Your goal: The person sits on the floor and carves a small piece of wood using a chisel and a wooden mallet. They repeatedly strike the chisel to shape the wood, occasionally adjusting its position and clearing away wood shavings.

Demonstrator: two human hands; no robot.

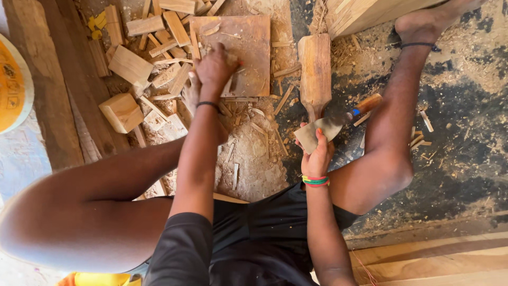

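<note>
Seated on a floor [465, 159] of dark earth littered with pale sawdust and chips, legs spread, camera looking straight down.

Right hand [317, 153], with bright banded bracelets at the wrist, wrapped around the grey metal blade [323, 130] of a hatchet-like cutting tool; fingers closed on the flat of the blade itself, near its broad end; the reddish-brown wooden handle [369, 103] with a blue collar sticking out to the right, unheld. Probably heavy for its size, stiff, sharp along one edge; gripped this way, likely awkward and risky for the fingers; better taken by the handle, close to the collar, for balance.

Just above the blade, a brown paddle-shaped wooden piece [315, 71] with a broad flat body narrowing to a stem that points toward the blade; touching or merely close, hard to tell. Likely solid, rigid, moderately heavy, rough rather than slippery; safest held at the narrow stem.

Left hand [214, 69], black band at the wrist, curled down at the lower-left corner of a flat square reddish wooden board [248, 42]; fingers bent and closed, though what is pinched under them is hidden.

Further left, pale rectangular wooden offcut blocks [124, 108] and thin splints, light and dry-looking; a long brown plank [50, 90] beyond them.
</note>
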